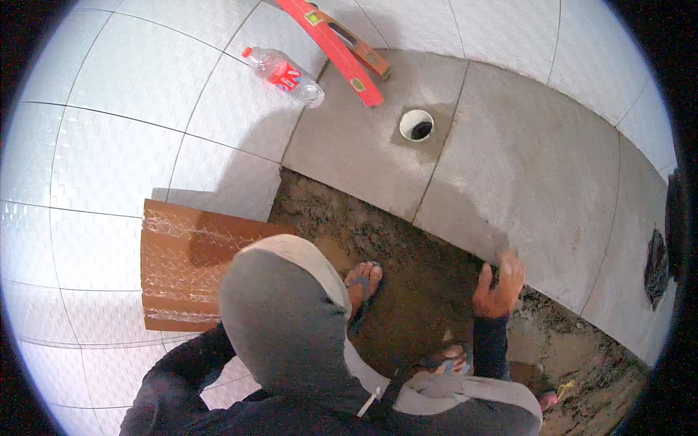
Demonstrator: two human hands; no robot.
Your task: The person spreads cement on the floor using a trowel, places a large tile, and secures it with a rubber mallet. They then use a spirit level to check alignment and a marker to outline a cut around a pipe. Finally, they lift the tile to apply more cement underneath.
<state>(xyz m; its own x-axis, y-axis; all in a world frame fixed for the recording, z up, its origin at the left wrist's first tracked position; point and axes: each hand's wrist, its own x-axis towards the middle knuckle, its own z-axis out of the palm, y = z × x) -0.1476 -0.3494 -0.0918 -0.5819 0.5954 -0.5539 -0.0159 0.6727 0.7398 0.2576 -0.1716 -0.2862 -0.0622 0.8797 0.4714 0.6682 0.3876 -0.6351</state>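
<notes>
Mud [418, 272] shows by the feet [363, 282], so that part looks not done. The left hand is hidden; I cannot tell its grip. The right hand [499, 285] has thumb and fingers apart, by the edge of grey tiles [538, 196]. Farther off, tiles lie around a white pipe [408, 123].

Grey floor tiles [538, 182] leave room; bottle [280, 75] and red level [335, 52] obstruct far left

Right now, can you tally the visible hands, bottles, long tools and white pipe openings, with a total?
Hands: 1, the right hand
Bottles: 1, clear bottle
Long tools: 2, red level and orange tool
White pipe openings: 1
Total: 5
</notes>
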